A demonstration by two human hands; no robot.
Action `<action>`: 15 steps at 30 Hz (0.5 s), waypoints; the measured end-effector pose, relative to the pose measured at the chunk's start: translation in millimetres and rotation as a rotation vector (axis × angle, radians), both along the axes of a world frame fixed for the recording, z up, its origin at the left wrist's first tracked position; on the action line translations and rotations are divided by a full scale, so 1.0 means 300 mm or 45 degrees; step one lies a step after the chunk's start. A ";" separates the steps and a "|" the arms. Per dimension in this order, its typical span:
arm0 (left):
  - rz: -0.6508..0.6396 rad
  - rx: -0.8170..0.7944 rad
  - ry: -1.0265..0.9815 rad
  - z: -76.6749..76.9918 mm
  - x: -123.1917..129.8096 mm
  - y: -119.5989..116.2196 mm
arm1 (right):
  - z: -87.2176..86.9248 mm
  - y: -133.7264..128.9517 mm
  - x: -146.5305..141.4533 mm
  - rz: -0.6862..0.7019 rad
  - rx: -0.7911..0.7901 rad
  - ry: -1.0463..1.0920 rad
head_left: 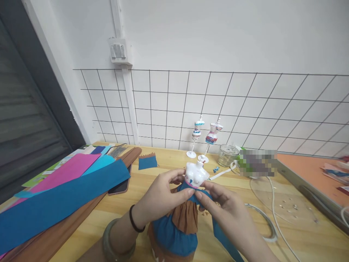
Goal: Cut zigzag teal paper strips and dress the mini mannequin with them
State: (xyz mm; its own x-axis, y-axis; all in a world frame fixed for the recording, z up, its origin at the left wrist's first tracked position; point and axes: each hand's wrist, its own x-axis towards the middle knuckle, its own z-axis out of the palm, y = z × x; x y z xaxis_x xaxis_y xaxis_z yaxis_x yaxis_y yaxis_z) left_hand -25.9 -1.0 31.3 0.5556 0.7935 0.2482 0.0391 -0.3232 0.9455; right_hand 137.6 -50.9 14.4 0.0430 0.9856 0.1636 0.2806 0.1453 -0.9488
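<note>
A small white mannequin torso (196,174) stands in front of me, dressed in a tiered skirt of gathered blue cloth (174,236) and pleated brown cloth (188,218). Around its waist runs a blue fabric strip (222,233), whose loose end hangs down below my right hand. My left hand (166,193) is closed about the waist, its thumb pressing the strip against the front. With thumb and fingers, my right hand (223,203) pinches the same strip at the waist's other side. Both sets of fingertips nearly meet at the front; fingers behind the torso are partly hidden.
Folded blue cloth (68,203), pink cloth (68,171) and brown cloth lie left, partly over a phone (120,185). Two small mannequins on stands (196,133) (214,134) are at the back by a glass jar (228,154). At right are a tape roll (268,229) and white cable (275,214).
</note>
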 end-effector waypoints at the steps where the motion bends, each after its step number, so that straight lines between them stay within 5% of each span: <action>1: 0.001 -0.014 -0.012 0.001 0.004 -0.004 | 0.001 -0.002 -0.001 -0.002 -0.001 -0.005; 15: 0.017 -0.162 -0.209 -0.041 0.008 0.022 | 0.007 -0.013 0.003 -0.039 0.003 -0.167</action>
State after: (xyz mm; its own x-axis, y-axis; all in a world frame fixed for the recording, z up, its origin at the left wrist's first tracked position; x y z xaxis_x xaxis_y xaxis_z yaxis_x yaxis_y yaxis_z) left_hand -23.6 5.7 19.1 0.5053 0.8312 0.2320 -0.1152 -0.2014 0.9727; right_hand 138.5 -54.8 16.6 0.0514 0.9838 0.1720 0.4070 0.1367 -0.9032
